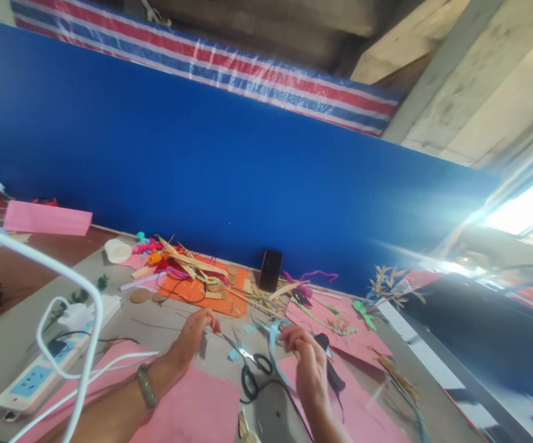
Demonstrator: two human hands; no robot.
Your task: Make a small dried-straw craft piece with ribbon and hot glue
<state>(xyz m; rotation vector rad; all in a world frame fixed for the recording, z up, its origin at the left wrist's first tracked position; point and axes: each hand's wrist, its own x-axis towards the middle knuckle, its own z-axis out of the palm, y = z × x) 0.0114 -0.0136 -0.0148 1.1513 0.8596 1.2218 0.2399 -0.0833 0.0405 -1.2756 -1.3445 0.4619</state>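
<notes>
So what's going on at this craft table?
A person's bare hands are over the cluttered table. The right hand is at a light blue ribbon; whether it grips it isn't clear. The left hand has its fingers curled near the scissors' tips, its grip unclear too. The black-handled scissors lie between the hands, blades apart. A phone stands against the blue partition.

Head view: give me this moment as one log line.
left hand: near scissors, grip unclear | right hand: beside light-blue strip, grip unclear | scissors: between hands, blades apart | phone: leaning on blue partition
</notes>
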